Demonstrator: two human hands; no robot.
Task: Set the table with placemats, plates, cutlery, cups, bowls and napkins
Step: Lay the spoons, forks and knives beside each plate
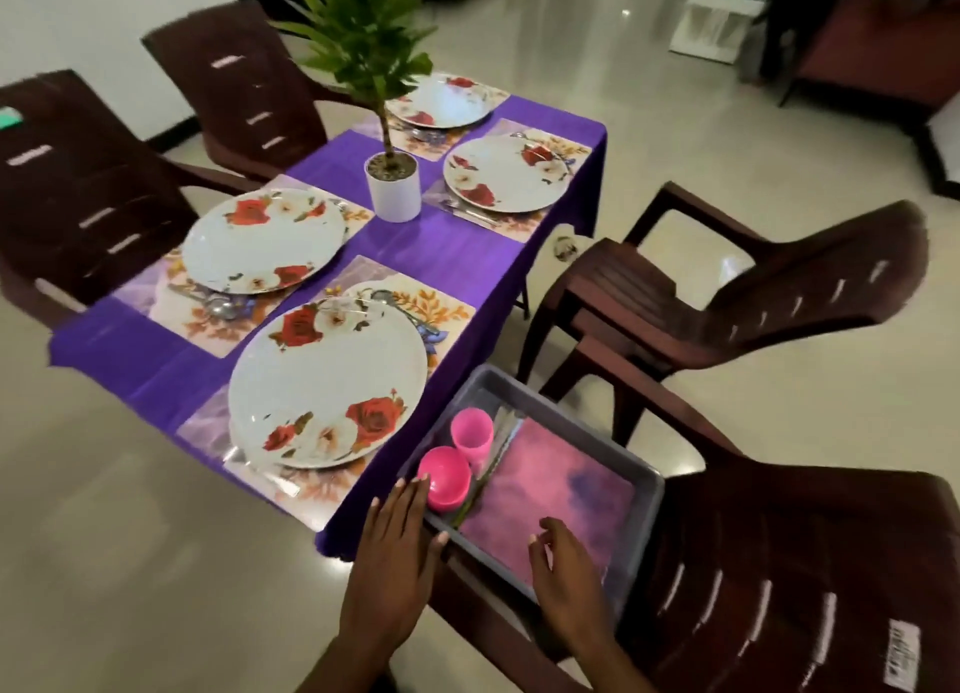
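The left hand (pixel 395 552) lies flat, fingers straight, on the near rim of the grey plastic tray (pixel 647 505) — beside the stacked pink plastic bowls (pixel 444 477). The right hand (pixel 563 568), loosely curled, holds nothing — over the tray's pink mat (pixel 550 484).

Bare forearms, left hand (pixel 393 547), right hand (pixel 566 570)

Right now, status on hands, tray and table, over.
Left hand open, fingertips at tray rim by pink bowls. Right hand open over tray. Four plates set; cups not yet placed. Nothing blocking.
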